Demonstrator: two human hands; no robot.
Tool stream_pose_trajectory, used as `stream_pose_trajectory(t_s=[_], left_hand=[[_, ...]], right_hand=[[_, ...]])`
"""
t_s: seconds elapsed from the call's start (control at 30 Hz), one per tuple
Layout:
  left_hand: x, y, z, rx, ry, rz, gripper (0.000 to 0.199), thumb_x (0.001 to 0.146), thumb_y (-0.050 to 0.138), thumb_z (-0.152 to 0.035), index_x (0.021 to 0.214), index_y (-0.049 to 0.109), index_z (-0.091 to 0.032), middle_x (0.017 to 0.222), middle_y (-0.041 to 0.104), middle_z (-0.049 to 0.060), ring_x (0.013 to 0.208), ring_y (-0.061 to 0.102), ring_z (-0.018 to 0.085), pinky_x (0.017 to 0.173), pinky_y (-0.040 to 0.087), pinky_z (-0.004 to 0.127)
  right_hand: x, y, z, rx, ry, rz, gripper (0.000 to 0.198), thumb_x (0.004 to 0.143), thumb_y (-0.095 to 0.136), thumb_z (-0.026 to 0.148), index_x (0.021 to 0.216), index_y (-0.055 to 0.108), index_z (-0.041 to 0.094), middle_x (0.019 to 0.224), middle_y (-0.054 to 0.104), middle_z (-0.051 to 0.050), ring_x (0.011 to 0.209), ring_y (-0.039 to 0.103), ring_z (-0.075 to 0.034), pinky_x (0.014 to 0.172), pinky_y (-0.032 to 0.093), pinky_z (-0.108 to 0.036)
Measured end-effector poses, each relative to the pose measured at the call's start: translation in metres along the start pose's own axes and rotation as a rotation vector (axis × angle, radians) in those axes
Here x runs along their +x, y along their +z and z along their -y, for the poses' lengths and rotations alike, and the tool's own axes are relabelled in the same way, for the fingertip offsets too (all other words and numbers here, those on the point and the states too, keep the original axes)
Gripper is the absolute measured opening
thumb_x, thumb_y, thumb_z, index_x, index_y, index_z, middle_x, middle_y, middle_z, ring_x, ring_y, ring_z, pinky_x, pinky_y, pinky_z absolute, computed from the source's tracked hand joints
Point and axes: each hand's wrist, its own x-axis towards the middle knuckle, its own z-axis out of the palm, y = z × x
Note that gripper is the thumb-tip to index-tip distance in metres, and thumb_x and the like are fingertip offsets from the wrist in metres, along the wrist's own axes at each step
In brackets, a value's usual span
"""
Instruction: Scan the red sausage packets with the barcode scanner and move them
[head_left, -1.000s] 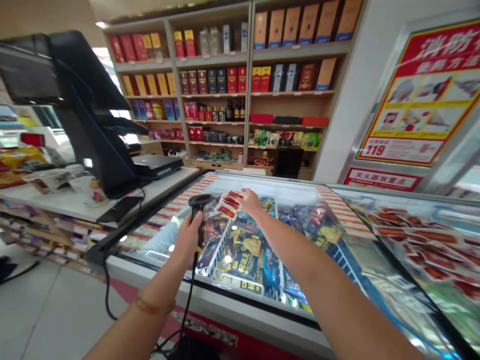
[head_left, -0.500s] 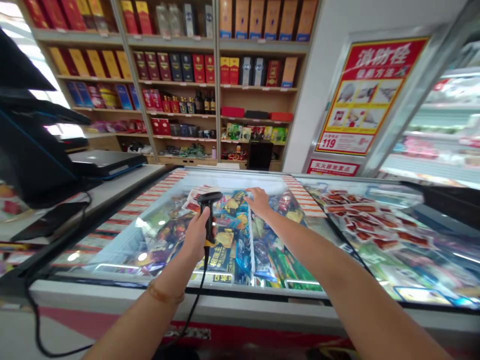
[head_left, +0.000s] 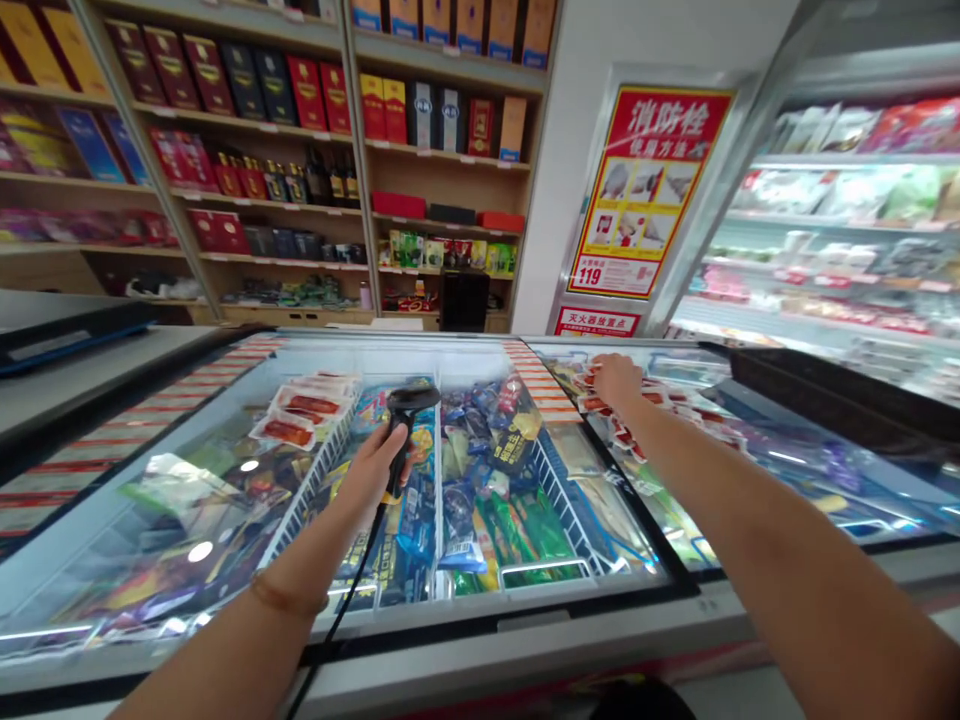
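My left hand (head_left: 386,458) is wrapped round the handle of a black barcode scanner (head_left: 405,420), its head pointing away from me. From the handle's base a black cable (head_left: 352,590) runs down past my wrist. The scanner is over the glass-topped freezer (head_left: 525,630). My right hand (head_left: 616,382) reaches forward to the far left part of a pile of red vacuum-packed sausages (head_left: 675,395) on the right-hand freezer section. Its fingers are curled down among the packs. What they grip, if anything, I cannot make out.
More sausage packs (head_left: 307,405) are at the freezer's left. Wire baskets (head_left: 559,500) hold bagged goods under the glass. A long black tray-like object (head_left: 840,410) lies at the right. Wooden shelves (head_left: 442,160) with boxes stand behind, and a lit display fridge (head_left: 840,230) is at right.
The view has turned right. My right hand has moved right, from above the middle freezer glass to the sausage packs, and its fingers have curled. My left hand still holds the scanner.
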Motion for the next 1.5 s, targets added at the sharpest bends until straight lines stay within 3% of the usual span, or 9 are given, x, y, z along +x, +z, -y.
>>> stream_pose_trajectory(t_s=[0.17,0.37,0.6,0.77,0.87,1.0,1.1,1.27,1.5], left_hand=[[0.0,0.0,0.001,0.012,-0.008,0.041,0.047,0.068,0.072,-0.057,0.084,0.054,-0.017,0.069,0.059,-0.001,0.041,0.046,0.007,0.039,0.034,0.021],[0.001,-0.001,0.001,0.005,0.011,0.06,0.045,0.07,0.071,-0.056,0.086,0.054,-0.016,0.069,0.059,-0.002,0.042,0.046,0.007,0.039,0.034,0.021],[0.003,-0.004,0.001,0.004,-0.009,0.064,0.047,0.069,0.07,-0.058,0.084,0.053,-0.017,0.062,0.057,-0.003,0.04,0.046,0.007,0.039,0.035,0.021],[0.003,-0.005,0.003,0.009,-0.02,0.057,0.045,0.068,0.07,-0.057,0.081,0.051,-0.018,0.058,0.055,-0.003,0.039,0.046,0.008,0.039,0.034,0.021],[0.003,-0.006,0.004,0.007,-0.012,0.064,0.047,0.066,0.071,-0.057,0.082,0.052,-0.018,0.059,0.056,-0.003,0.039,0.046,0.008,0.038,0.033,0.02],[0.001,-0.006,0.002,-0.003,-0.006,0.065,0.045,0.069,0.071,-0.056,0.084,0.053,-0.018,0.062,0.057,-0.002,0.04,0.046,0.007,0.038,0.033,0.02],[-0.002,-0.004,0.0,-0.007,-0.014,0.066,0.044,0.07,0.07,-0.055,0.084,0.053,-0.018,0.064,0.058,-0.002,0.04,0.046,0.007,0.038,0.034,0.02],[-0.004,-0.003,0.003,0.037,-0.003,0.085,0.042,0.07,0.07,-0.053,0.083,0.053,-0.017,0.068,0.058,-0.002,0.04,0.046,0.006,0.038,0.034,0.02],[-0.006,-0.002,0.006,0.073,0.015,0.111,0.041,0.071,0.069,-0.053,0.081,0.053,-0.017,0.07,0.058,-0.001,0.039,0.045,0.005,0.037,0.033,0.02]], right_hand=[[0.013,0.008,-0.031,-0.029,0.084,-0.002,0.025,0.085,0.06,0.036,0.068,0.066,0.019,0.079,0.059,-0.015,0.106,0.055,-0.036,0.09,0.033,-0.065],[0.017,0.014,-0.022,-0.064,-0.025,-0.016,0.028,0.083,0.061,0.031,0.058,0.059,0.019,0.074,0.059,-0.015,0.106,0.055,-0.036,0.089,0.032,-0.065],[-0.015,0.029,0.071,-0.041,-0.457,0.078,0.013,0.084,0.057,0.023,0.08,0.069,0.018,0.076,0.068,-0.01,0.085,0.061,-0.027,0.093,0.032,-0.053],[-0.068,0.044,0.151,0.114,-0.609,0.174,0.009,0.082,0.061,0.024,0.079,0.069,0.022,0.079,0.072,-0.005,0.084,0.062,-0.023,0.091,0.035,-0.042],[-0.083,0.049,0.165,0.292,-0.51,0.086,0.019,0.088,0.057,0.036,0.084,0.07,0.022,0.083,0.072,-0.006,0.087,0.063,-0.023,0.089,0.038,-0.038],[-0.079,0.058,0.145,0.446,-0.242,-0.089,0.028,0.093,0.046,0.036,0.1,0.067,0.019,0.099,0.071,-0.01,0.095,0.062,-0.023,0.087,0.044,-0.035],[-0.075,0.065,0.129,0.405,-0.105,0.006,0.036,0.09,0.051,0.043,0.111,0.065,0.018,0.11,0.068,-0.012,0.103,0.061,-0.026,0.089,0.045,-0.038],[-0.08,0.067,0.131,0.283,-0.182,0.246,0.041,0.083,0.059,0.053,0.106,0.067,0.019,0.114,0.066,-0.013,0.112,0.058,-0.032,0.094,0.043,-0.044],[-0.084,0.06,0.137,0.5,-0.231,0.296,0.033,0.076,0.068,0.037,0.104,0.058,0.022,0.099,0.068,-0.006,0.089,0.064,-0.025,0.078,0.047,-0.036]])
